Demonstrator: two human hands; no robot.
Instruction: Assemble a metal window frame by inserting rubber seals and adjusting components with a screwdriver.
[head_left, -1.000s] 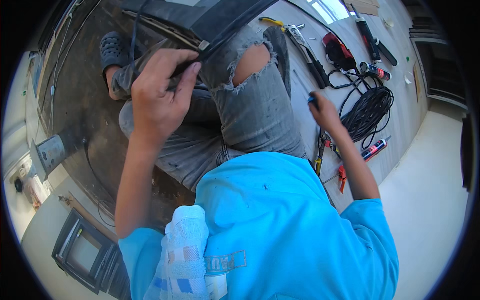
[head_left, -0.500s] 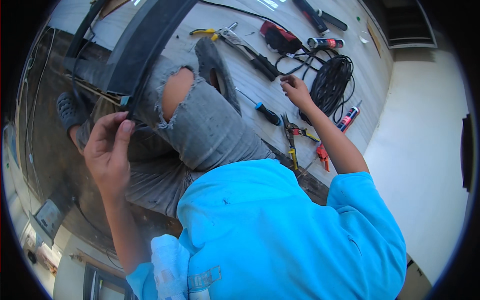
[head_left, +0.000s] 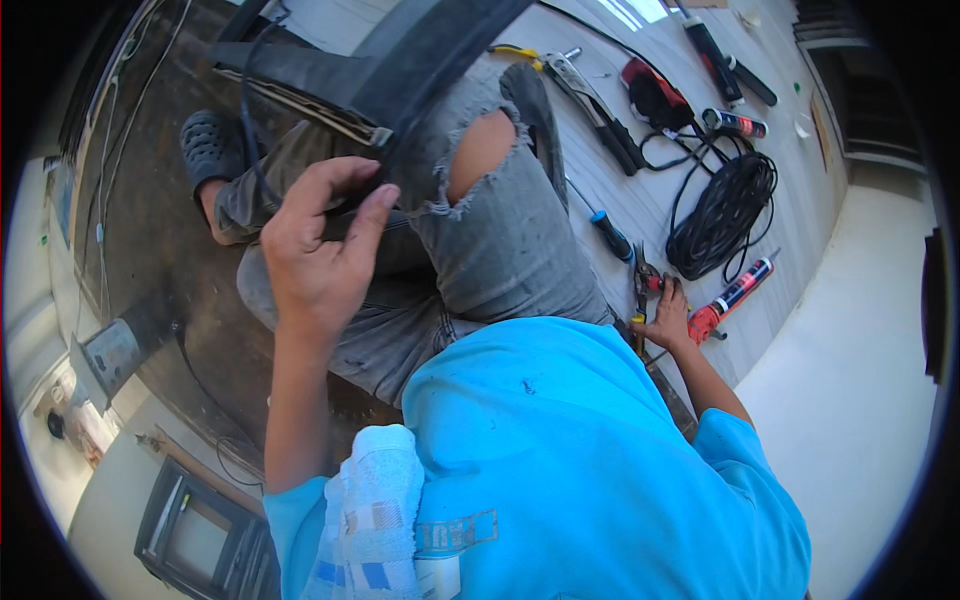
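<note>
My left hand (head_left: 322, 240) pinches a thin black strip (head_left: 388, 172) between thumb and fingers, at the corner of a dark frame (head_left: 400, 70) lying across my raised knee. What the strip is made of cannot be made out. My right hand (head_left: 668, 318) reaches down to the floor with fingers and thumb apart, over the handles of a pair of snips (head_left: 641, 275) with red and yellow grips. Part of the snips is hidden under it. Just right of that hand lies a red caulking gun (head_left: 706, 318) with a sealant tube (head_left: 738, 287).
On the pale floor lie a blue-and-black screwdriver (head_left: 611, 235), a riveter-like tool (head_left: 595, 110) with a black handle, a coiled black cable (head_left: 722, 215), a red and black power tool (head_left: 655, 92) and another tube (head_left: 735, 123). A pale wall (head_left: 850, 340) stands at right.
My right hand has come down and nearer me, from beside the cable coil to the snips. My left hand keeps its pinch at the frame corner. The whole view has shifted.
</note>
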